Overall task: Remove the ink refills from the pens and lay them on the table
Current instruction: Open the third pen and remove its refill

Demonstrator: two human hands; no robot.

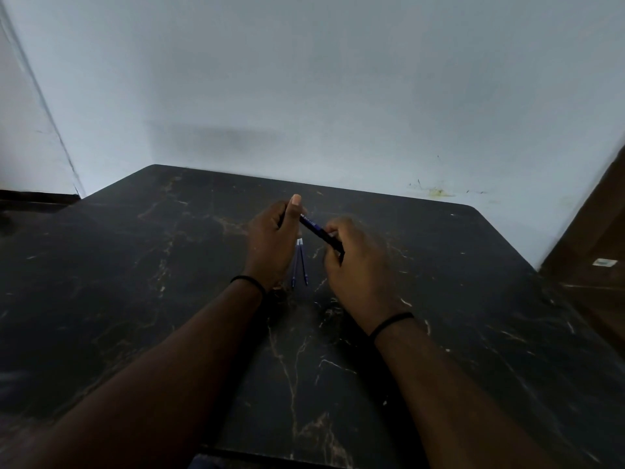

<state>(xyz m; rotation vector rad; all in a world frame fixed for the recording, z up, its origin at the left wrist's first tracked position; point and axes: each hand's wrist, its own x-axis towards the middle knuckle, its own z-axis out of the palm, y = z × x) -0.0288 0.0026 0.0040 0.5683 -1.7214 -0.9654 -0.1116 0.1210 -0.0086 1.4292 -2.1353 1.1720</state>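
Observation:
A dark blue pen [316, 229] is held above the black marble table [169, 282], slanting from upper left down to the right. My left hand [274, 242] grips its upper end between thumb and fingers. My right hand [358, 265] is closed around its lower end. Two thin blue ink refills [299, 265] lie on the table below the pen, between my hands, close together and pointing toward me.
A pale wall stands right behind the table's far edge. A brown wooden surface [595, 252] borders the table on the right. A dark ledge [30, 201] sits at the far left. Black bands ring both wrists.

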